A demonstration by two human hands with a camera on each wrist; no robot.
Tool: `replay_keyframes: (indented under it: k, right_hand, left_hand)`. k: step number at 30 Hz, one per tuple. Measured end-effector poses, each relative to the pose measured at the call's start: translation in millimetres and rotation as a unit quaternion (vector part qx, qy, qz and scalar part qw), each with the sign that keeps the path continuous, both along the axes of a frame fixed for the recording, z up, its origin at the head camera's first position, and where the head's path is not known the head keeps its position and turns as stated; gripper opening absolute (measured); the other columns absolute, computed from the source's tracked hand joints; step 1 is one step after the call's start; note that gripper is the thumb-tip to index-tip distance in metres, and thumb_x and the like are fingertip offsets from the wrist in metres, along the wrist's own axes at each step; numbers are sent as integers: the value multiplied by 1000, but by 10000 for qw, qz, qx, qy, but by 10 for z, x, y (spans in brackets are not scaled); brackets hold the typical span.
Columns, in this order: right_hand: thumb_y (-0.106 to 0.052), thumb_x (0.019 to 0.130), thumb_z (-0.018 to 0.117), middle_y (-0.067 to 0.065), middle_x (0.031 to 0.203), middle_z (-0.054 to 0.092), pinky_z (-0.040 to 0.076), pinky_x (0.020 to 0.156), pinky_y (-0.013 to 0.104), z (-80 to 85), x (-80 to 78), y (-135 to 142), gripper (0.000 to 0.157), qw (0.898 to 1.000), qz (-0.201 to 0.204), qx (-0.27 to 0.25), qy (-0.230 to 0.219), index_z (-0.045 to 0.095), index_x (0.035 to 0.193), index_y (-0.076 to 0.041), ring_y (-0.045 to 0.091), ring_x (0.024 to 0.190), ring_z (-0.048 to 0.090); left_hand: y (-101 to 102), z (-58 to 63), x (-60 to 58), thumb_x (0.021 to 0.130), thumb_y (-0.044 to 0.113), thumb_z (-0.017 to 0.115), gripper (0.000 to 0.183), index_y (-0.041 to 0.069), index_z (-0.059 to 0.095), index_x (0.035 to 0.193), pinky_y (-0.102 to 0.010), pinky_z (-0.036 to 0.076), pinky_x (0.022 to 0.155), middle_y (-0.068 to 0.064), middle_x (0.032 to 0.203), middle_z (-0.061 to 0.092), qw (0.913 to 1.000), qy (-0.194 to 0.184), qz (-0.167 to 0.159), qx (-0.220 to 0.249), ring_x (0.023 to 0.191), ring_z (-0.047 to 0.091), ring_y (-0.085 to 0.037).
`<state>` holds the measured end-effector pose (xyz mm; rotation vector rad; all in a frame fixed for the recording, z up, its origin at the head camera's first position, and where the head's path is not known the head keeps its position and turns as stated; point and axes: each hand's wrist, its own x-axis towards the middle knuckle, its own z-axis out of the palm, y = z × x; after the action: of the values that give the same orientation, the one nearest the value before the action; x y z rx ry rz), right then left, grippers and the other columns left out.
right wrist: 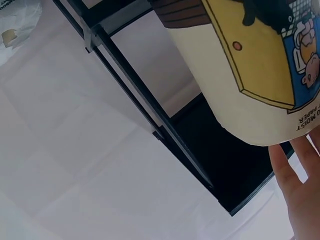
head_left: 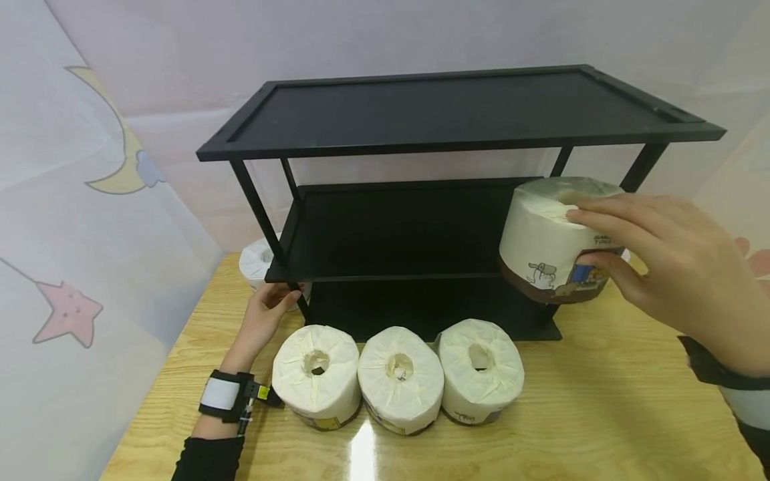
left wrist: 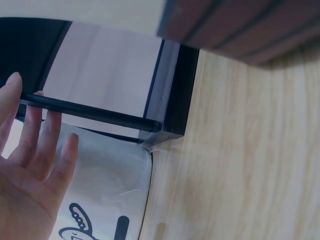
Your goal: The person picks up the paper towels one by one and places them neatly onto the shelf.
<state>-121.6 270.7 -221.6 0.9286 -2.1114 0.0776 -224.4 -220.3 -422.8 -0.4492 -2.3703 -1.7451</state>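
Note:
My right hand (head_left: 680,260) grips a paper-wrapped toilet roll (head_left: 541,234) with a printed side and a brown lower band. The thumb is on its side and the fingers lie over its top. This roll is raised at the right end of the black rack (head_left: 433,110), level with its middle shelf (head_left: 415,230). At the rack's left side, my left hand (head_left: 267,310) holds a lower post (left wrist: 100,115) between thumb and fingers. Beside those fingers stands another wrapped roll (left wrist: 112,170), partly hidden behind the rack in the head view.
Three wrapped rolls (head_left: 317,377) (head_left: 400,381) (head_left: 480,371) stand in a row on the wooden table (head_left: 601,414), before the rack's bottom shelf (head_left: 421,304). Another white roll (right wrist: 17,25) shows in the right wrist view. A pale patterned cloth (head_left: 150,40) hangs behind.

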Motion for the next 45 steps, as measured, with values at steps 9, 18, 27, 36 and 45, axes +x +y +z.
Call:
replay_keyframes:
  k: [9, 18, 27, 36, 45]
  right_hand:
    - [-49, 105, 39, 22, 117, 65, 35, 109, 31, -36, -6, -45, 62, 9992, -344, -217, 35, 65, 125, 4, 44, 97, 60]
    - [-49, 105, 39, 21, 121, 64, 38, 108, 38, -87, -39, -116, 61, 9970, -583, -506, -38, 64, 126, 3, 45, 103, 59]
    - [-50, 105, 37, 20, 123, 63, 41, 104, 45, -133, -115, -147, 62, 9952, -678, -672, -199, 62, 129, 1, 45, 106, 58]
    - [-38, 105, 48, 23, 122, 63, 42, 96, 54, -196, -214, -151, 50, 9936, -757, -802, -262, 61, 128, 3, 45, 109, 58]
    - [9, 69, 83, 24, 117, 65, 44, 91, 53, -239, -320, -135, 56, 9900, -781, -1155, -223, 65, 122, 6, 45, 105, 59]
  left_hand:
    - [77, 217, 139, 97, 3, 61, 26, -8, 59, 121, -16, 49, 84, -28, 116, 62, 9999, 29, -7, -100, 99, 61, -3]
    - [86, 229, 130, 97, 4, 62, 27, -7, 60, 122, -16, 48, 83, -26, 115, 63, 9997, -51, 92, -238, 98, 59, -3]
    - [117, 263, 134, 98, 4, 61, 27, -9, 59, 121, -16, 48, 82, -27, 114, 62, 9996, -87, 131, -254, 97, 59, -2]
    - [72, 119, 35, 99, 8, 61, 29, -6, 58, 124, -16, 46, 85, -25, 118, 62, 9993, -52, 143, -353, 102, 60, -5]
    - [24, -43, -92, 99, 17, 63, 30, -1, 60, 123, -18, 48, 86, -18, 118, 64, 9987, -179, 163, -446, 103, 60, -8]
